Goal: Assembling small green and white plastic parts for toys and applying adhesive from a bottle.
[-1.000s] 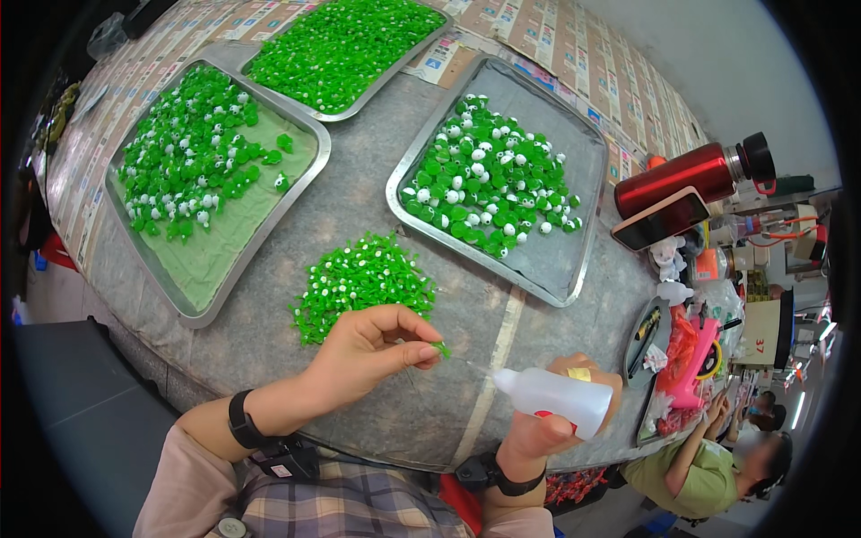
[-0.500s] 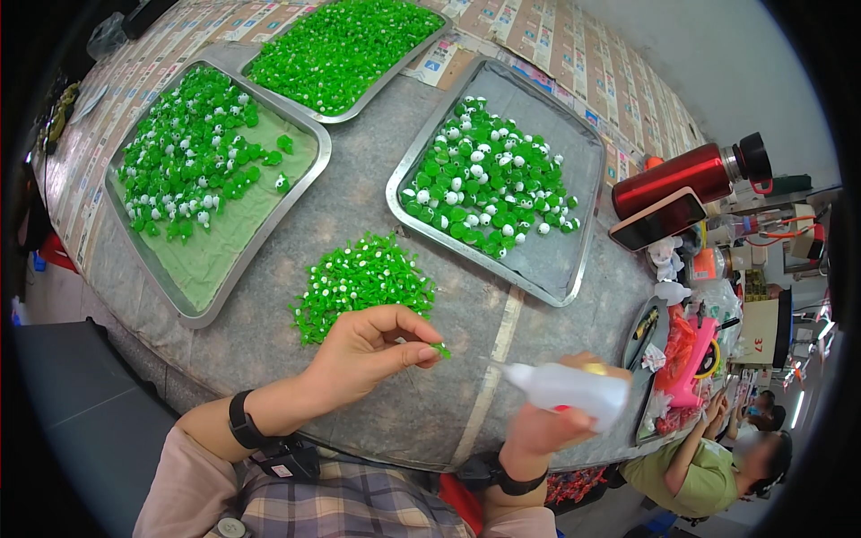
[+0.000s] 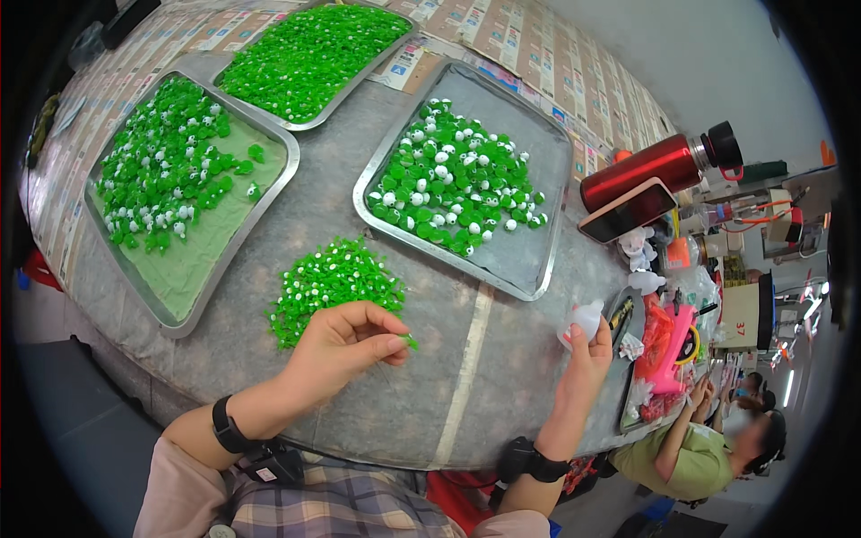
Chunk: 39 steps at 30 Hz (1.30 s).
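1. Left hand (image 3: 336,351): thumb and forefinger were together, pinching a green piece (image 3: 412,342) over the worktop (image 3: 421,394), toward its near edge. The piece protruded rightward from the fingertips; its long axis was too small to read.
2. Right hand (image 3: 587,359): fingers were clamped on a white bottle (image 3: 587,316), toward the worktop's right edge.
3. Principal relation: the bottle lay to the right of the piece, well apart and slightly farther from the near edge. Foreshortening obscured the bottle's long axis.
4. Surroundings: a loose green pile (image 3: 336,282) lay just beyond the left hand, the nearer of the two; a metal tray (image 3: 549,273) stood farther toward the far edge.
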Each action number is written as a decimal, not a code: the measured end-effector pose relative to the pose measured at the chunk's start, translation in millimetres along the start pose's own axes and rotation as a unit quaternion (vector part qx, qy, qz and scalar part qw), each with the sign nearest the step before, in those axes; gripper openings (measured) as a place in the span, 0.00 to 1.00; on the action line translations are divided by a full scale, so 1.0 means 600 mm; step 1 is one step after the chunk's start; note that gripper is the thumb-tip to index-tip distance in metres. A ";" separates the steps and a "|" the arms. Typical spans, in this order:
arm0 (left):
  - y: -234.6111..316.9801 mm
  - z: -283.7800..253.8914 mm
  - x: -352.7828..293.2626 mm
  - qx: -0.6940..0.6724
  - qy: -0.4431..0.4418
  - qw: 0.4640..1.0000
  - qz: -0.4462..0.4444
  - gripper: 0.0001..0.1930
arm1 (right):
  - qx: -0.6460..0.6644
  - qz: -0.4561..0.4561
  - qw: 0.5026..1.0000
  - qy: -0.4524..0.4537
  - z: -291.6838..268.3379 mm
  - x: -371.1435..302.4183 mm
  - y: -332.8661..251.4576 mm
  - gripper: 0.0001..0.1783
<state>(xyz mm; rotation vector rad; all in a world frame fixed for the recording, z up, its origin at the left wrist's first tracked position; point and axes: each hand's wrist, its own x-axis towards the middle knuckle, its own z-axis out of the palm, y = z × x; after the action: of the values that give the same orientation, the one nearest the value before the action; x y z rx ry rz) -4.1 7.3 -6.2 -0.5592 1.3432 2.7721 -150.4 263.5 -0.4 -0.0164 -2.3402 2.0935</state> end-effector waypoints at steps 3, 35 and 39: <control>-0.003 -0.004 0.000 -0.003 -0.012 1.000 0.001 0.06 | 0.015 -0.005 1.000 -0.007 0.001 0.008 0.010 0.23; 0.003 -0.008 -0.003 -0.033 -0.027 0.999 -0.034 0.05 | -0.286 -0.285 0.905 -0.134 0.231 0.173 -0.047 0.15; 0.005 -0.003 0.004 -0.030 -0.039 0.998 -0.030 0.05 | -0.486 -0.277 0.826 -0.070 0.252 0.267 -0.030 0.13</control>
<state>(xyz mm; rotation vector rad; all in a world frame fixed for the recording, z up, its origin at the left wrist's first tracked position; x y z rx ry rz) -6.4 3.5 -5.9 -0.4800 1.2116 2.7640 -312.1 112.8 -0.4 0.7205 -2.7342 0.5482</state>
